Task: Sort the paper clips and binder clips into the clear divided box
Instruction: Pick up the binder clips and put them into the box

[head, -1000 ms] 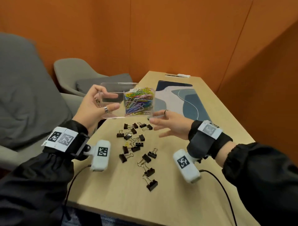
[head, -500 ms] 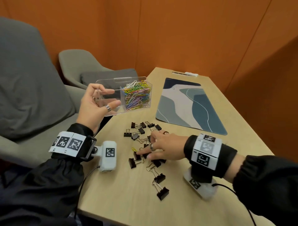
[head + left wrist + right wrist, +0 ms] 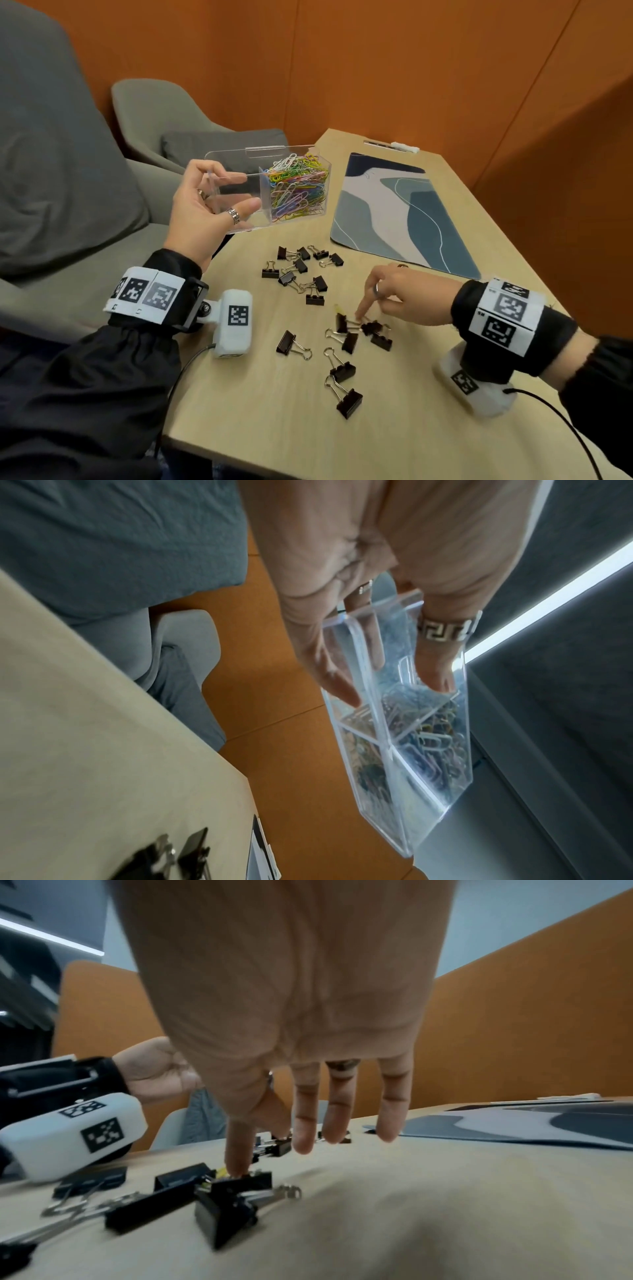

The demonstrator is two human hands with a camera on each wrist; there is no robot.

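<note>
Left hand: the left hand (image 3: 205, 219) grips the clear box (image 3: 291, 219) by its empty near compartment, thumb on the front wall and fingers behind, holding it up past the table's far-left edge.
Box contents: coloured paper clips (image 3: 298, 192) fill the far compartment; the one under the hand holds nothing.
Right hand: the right hand (image 3: 400, 298) is low over the table (image 3: 239, 411), fingers pointing down and loosely spread, index tip touching a binder clip (image 3: 371, 327); I cannot tell whether the thumb pinches it.
Clip layout: black binder clips lie in two loose groups, one just below the box (image 3: 301, 270), one under and near the right hand.
Key relation: the box lies up and to the left of the right hand, well apart, across the nearer clip group.
Likely next need: probably closing on a clip, then carrying it leftward to the empty compartment.
</note>
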